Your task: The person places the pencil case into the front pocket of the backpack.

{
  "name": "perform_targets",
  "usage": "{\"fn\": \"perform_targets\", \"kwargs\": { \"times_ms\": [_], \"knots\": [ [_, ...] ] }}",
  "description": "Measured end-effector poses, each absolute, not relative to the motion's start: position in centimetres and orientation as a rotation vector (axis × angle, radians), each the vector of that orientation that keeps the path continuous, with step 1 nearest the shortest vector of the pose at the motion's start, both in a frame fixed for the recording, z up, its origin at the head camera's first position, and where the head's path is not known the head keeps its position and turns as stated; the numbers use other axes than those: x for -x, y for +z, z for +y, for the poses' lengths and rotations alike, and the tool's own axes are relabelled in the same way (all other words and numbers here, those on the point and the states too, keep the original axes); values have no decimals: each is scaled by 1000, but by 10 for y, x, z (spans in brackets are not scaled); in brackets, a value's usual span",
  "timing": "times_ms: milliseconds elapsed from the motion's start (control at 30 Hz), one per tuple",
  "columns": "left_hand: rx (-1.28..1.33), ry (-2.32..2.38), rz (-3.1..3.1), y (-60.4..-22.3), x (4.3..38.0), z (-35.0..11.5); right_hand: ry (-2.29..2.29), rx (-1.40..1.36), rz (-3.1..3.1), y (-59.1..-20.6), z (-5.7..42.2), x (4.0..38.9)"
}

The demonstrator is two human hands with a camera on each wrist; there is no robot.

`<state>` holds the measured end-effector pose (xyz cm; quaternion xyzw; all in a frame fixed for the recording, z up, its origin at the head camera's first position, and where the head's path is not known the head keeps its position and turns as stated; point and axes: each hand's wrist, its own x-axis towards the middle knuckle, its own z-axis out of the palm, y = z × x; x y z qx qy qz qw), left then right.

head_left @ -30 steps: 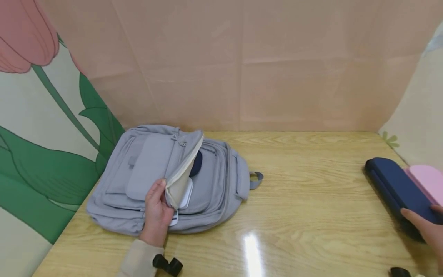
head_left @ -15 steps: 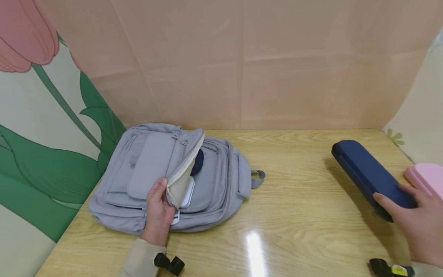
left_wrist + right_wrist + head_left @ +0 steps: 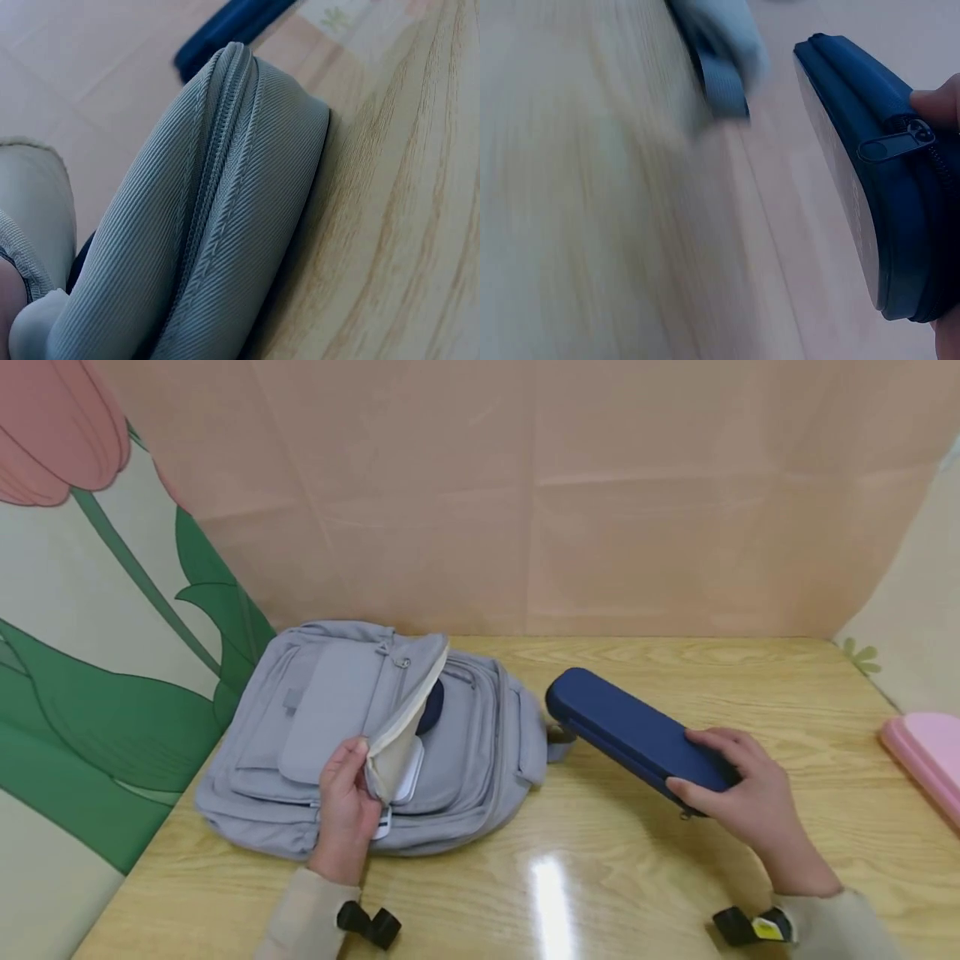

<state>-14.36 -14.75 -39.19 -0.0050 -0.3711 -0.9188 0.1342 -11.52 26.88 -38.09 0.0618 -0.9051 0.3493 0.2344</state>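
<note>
left hand (image 3: 347, 814) pinches flap edge (image 3: 413, 708) | right hand (image 3: 759, 797): navy case (image 3: 637, 727) above tabletop (image 3: 637, 885)

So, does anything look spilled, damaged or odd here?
Nothing stands out. The grey backpack has its pocket flap agape, but the left hand holds it; the right hand simply grips a navy case.

Backpack (image 3: 322, 710), left of head frame: matt cloth, ribbed weave. Blue case (image 3: 637, 722), right of centre: matt; zip pull (image 3: 906, 142) smooth, slightly shiny. Table (image 3: 637, 885), lower frame: wood-grained, glossy. Pink case (image 3: 930, 747), right edge: smooth. Backdrop (image 3: 525, 485), top: creased.
</note>
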Motion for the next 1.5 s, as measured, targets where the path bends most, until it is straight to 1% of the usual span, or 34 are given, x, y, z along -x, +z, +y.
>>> {"fn": "perform_targets", "kwargs": {
  "times_ms": [167,367,633,900,1100,1233,1500],
  "knots": [
    [-17,-2637,-1091,-389,143,-146,1058,-395,-2474,-378,234,119],
    [-58,-2557,-1169,-384,140,-144,1121,-564,-2502,-384,200,126],
    [94,-2338,-1269,-376,134,-138,1163,-722,-2495,-389,169,132],
    [233,-2171,-1338,-368,130,-137,1108,-890,-2451,-382,147,139],
    [306,-2021,-1516,-362,124,-136,1091,-958,-2465,-378,133,144],
    [400,-1960,-1573,-359,121,-134,1083,-985,-2477,-375,121,146],
    [578,-1880,-1620,-358,119,-134,1084,-945,-2532,-372,101,150]
  ]
}}
